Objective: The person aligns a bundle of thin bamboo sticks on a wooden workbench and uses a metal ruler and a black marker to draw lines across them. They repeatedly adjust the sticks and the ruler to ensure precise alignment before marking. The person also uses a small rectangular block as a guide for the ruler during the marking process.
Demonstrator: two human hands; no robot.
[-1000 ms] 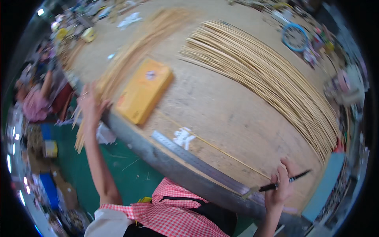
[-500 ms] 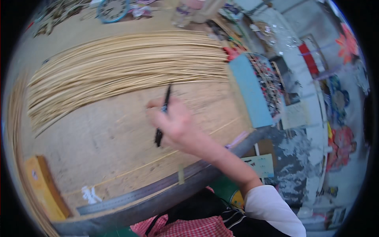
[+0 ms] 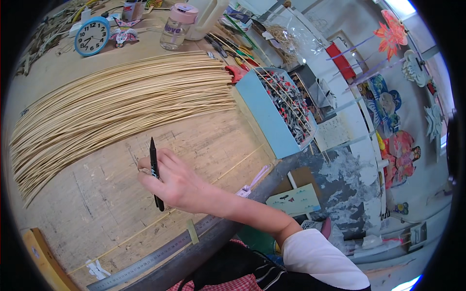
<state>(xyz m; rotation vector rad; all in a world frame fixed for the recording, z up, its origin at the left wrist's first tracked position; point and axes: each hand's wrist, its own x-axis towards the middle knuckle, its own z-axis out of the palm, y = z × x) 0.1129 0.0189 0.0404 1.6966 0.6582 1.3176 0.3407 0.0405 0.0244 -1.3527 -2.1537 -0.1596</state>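
My right hand [image 3: 174,183] is closed around a black marker pen [image 3: 154,157], which stands nearly upright above the wooden tabletop [image 3: 107,194]. The pen's pointed end faces away from me. Beyond the hand lies a wide spread of thin bamboo strips [image 3: 121,94], roughly side by side. Below the hand, a single thin strip [image 3: 216,180] runs lengthwise near the table's front edge. Along that edge lies a metal ruler [image 3: 155,253], with a piece of tape [image 3: 192,232] across it. My left hand is out of sight.
A light-blue box [image 3: 269,114] full of small metal and red pieces stands at the right. Farther back are a blue clock [image 3: 91,36], a pink-lidded bottle [image 3: 177,29] and pliers [image 3: 221,48]. Near left are a yellow wooden block [image 3: 46,259] and a white clip [image 3: 97,269].
The whole view has shifted, so the table's contents sit farther left and the clock and bottle show more fully. My right hand keeps its hold on the marker pen.
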